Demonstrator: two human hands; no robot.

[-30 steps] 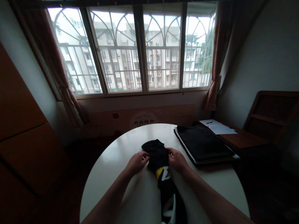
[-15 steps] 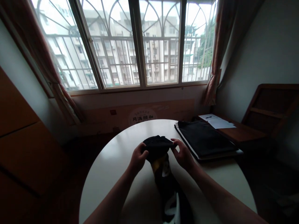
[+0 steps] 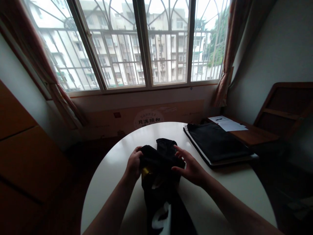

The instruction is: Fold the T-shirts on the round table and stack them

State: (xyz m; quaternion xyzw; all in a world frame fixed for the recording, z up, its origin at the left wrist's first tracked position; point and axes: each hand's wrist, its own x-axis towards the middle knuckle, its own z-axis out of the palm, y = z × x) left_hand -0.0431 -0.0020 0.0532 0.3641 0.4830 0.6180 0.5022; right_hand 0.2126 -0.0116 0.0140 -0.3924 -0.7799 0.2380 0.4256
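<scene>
A black garment [image 3: 160,160] with white and yellow print lies bunched on the round white table [image 3: 114,182]; its exact kind I cannot make out. Its lower part runs toward me and shows a large white mark. My left hand [image 3: 134,164] is closed on the garment's upper left edge, thumb and fingers pinching the cloth. At the upper right side, my right hand [image 3: 193,168] is open, with thumb and fingers apart against or just beside the cloth. A dark flap of the garment sticks up between the hands at the far side.
Folded dark clothes [image 3: 217,143] with a white layer beneath lie at the table's right edge. Beyond them, papers [image 3: 227,124] rest on a brown wooden surface [image 3: 259,134]. A barred window [image 3: 166,52] and curtains [image 3: 221,88] are behind the table.
My left hand has moved left, still gripping the garment. My right hand has loosened from its pinch and spread its fingers. The garment's top has shifted from stretched between both hands to bunched.
</scene>
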